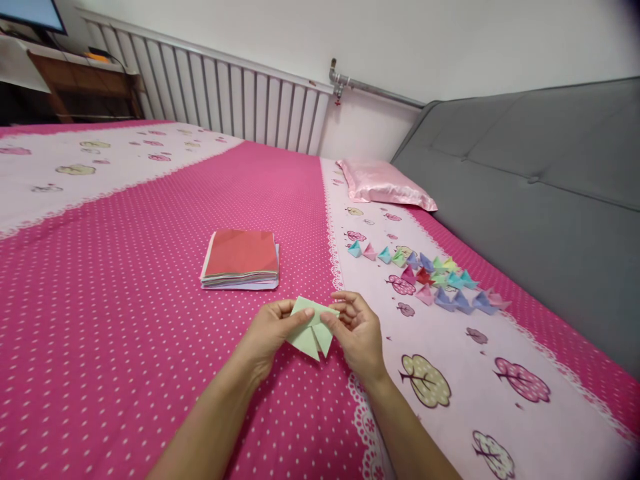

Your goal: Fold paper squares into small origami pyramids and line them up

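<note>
In the head view, the left hand point(273, 325) and the right hand point(363, 331) are holding a folded light green paper point(304, 340) between them, just above the bedspread point(150, 320). The left grip is pinching the paper's left side, its thumb lying on the upper face and its fingers reaching behind. The right grip is pinching the opposite side, its thumb pressing on the face near the upper right while its other fingers are curling beyond the edge. Two pointed flaps are hanging from the paper toward the person, with a narrow gap running between them.

Beyond the left hand, a stack of square coloured paper point(243, 253) is lying on the pink dotted part of the bedspread, a red sheet topping it and paler edges showing below. To the right of the right hand, small folded paper boats point(463, 303) are standing close together in rough rows on the pale tree-printed band; they are showing light blue, pink, green, yellow, red, magenta and violet-blue.

Farther back, a shiny pink pillow point(387, 185) is resting beside the grey padded headboard point(545, 153). A white radiator point(225, 93) is running along the wall, and a metal pipe point(383, 91) is extending from near its right end toward the headboard.
</note>
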The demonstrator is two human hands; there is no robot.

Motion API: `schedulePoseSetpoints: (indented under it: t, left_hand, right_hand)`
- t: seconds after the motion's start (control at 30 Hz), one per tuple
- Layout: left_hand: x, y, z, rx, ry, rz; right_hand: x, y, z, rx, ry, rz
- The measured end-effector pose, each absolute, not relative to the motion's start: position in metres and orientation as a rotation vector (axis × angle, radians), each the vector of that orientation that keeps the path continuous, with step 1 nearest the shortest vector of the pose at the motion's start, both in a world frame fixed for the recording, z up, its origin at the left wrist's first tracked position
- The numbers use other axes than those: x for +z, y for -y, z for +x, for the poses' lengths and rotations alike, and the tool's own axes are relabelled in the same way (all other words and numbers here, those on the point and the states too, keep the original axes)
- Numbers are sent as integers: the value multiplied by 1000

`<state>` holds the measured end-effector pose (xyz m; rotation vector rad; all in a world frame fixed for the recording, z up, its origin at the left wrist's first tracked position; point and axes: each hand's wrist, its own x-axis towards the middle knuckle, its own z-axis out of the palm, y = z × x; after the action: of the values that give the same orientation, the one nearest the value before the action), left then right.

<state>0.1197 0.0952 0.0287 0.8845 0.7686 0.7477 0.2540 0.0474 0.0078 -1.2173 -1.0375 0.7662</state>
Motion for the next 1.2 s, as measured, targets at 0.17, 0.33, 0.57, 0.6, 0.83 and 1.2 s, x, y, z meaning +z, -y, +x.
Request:
schedulePoseSetpoints:
  t: [0.17, 0.33, 0.57, 0.6, 0.83, 1.2]
  left_hand:
    - [26, -97, 120, 790, -731, 849]
    - [25, -97, 120, 773, -661, 839]
    - [28, -96, 120, 801, -721, 886]
    - [29, -96, 120, 813, -747, 912]
    - [30, -95, 122, 800, -855, 1014]
    - [25, -97, 120, 804, -855, 1001]
  right_hand:
    - [6, -48, 249, 961, 1091, -1116]
    - [5, -48, 248, 939, 1094, -1111]
    - [7, -45, 248, 1002, 955, -1100]
    - [6, -45, 249, 996, 927, -1105]
    - [3, -48, 253, 940, 910, -1161]
    - [-1, -49, 251, 1020, 1076, -1164]
